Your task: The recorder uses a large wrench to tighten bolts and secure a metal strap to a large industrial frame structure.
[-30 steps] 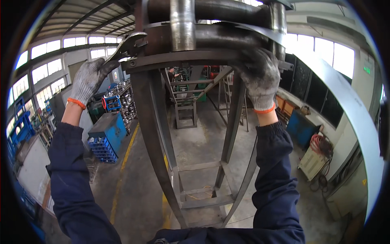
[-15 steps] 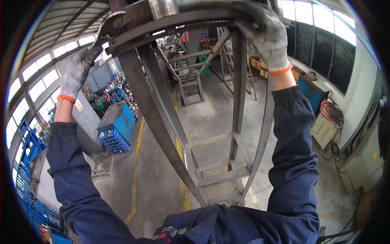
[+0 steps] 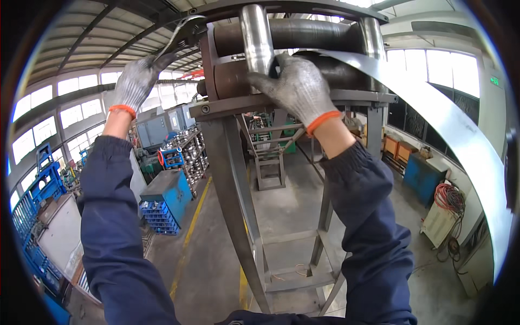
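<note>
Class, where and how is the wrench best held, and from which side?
Best by its lower handle, probably from below left: the wrench slants down leftward from its wide head, which sits up by the frame, leaving that end clearer. The left hand holds it there.

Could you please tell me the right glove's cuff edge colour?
The grey knitted right glove has an orange cuff edge, head view.

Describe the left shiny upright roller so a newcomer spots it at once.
Find the tall dark steel stand. At its top, the left upright roller stands in front of two dark horizontal rollers. The right hand overlaps its lower end; the right upright roller has no hand beside it.
</note>
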`<state>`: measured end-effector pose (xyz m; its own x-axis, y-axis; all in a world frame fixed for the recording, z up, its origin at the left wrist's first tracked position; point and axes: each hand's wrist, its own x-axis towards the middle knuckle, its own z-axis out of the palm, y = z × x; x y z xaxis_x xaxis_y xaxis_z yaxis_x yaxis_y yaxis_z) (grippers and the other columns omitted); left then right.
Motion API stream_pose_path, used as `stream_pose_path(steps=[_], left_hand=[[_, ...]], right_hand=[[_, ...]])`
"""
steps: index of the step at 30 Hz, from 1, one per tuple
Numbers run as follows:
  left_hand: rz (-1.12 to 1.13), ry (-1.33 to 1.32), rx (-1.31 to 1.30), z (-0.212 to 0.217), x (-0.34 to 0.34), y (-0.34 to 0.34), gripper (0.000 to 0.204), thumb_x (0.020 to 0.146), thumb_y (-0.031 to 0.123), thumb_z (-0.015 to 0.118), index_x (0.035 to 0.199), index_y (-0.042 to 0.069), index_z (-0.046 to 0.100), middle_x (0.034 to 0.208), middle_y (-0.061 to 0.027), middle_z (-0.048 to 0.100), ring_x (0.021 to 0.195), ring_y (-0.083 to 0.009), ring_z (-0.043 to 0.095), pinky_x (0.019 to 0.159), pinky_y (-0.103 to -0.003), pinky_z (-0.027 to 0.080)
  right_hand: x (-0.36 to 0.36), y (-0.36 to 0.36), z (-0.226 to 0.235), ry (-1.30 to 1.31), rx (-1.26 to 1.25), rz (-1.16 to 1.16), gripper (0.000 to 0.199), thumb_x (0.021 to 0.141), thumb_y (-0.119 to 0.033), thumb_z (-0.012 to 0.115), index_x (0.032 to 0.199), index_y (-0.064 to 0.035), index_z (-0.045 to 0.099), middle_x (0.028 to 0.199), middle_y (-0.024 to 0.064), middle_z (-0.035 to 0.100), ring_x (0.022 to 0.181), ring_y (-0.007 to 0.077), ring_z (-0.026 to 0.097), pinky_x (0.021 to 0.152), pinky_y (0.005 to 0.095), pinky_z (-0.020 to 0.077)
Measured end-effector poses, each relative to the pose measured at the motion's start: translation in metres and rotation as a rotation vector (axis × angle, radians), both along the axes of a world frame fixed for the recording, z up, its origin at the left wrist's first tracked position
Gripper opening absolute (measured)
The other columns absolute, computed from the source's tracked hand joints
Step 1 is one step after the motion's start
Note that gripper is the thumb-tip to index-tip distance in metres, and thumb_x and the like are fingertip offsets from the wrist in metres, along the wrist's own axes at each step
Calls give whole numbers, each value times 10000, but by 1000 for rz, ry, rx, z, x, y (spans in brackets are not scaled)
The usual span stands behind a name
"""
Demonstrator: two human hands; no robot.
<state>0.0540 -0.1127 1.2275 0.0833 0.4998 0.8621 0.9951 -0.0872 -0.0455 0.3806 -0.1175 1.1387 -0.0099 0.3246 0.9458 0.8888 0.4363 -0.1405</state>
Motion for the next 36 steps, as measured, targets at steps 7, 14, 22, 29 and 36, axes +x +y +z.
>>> stream_pose_path(steps=[7, 14, 22, 29, 36], left_hand=[[74, 230, 142, 10, 29, 24, 375, 993, 371, 495, 1092, 91, 725, 976, -223, 715, 987, -417, 673, 895, -510, 542], [-26, 223, 213, 7, 10, 33, 649, 986, 670, 454, 1074, 89, 731, 921, -219, 718, 929, -396, 689, 820, -507, 552], [-74, 316, 153, -4, 43, 8, 605, 982, 611, 504, 1047, 57, 739, 861, -227, 697, 886, -388, 698, 823, -520, 552], [-69, 168, 88, -4, 13, 10, 763, 938, 746, 466, 1014, 47, 762, 874, -243, 717, 903, -374, 709, 845, -478, 545], [-110, 358, 271, -5, 36, 9, 704, 999, 657, 453, 1051, 15, 737, 890, -251, 698, 916, -427, 673, 829, -506, 536]], right_hand=[[-12, -6, 11, 33, -184, 2, 654, 815, -651, 685, 1035, -38, 748, 984, 190, 742, 949, 336, 730, 855, 462, 575], [-12, -14, 8, 23, -245, 14, 769, 811, -723, 678, 1131, -23, 695, 1105, 215, 713, 1058, 347, 699, 923, 482, 552], [-12, -15, 5, 50, -271, -8, 744, 802, -702, 700, 1113, -26, 697, 1085, 206, 721, 1043, 348, 704, 931, 471, 557], [-13, -20, 4, 63, -200, 9, 609, 812, -610, 710, 1096, -71, 731, 996, 171, 752, 956, 331, 738, 842, 465, 585], [-11, -12, 8, 51, -237, 17, 734, 804, -694, 705, 1154, -49, 686, 1060, 191, 733, 1021, 338, 716, 889, 475, 561]])
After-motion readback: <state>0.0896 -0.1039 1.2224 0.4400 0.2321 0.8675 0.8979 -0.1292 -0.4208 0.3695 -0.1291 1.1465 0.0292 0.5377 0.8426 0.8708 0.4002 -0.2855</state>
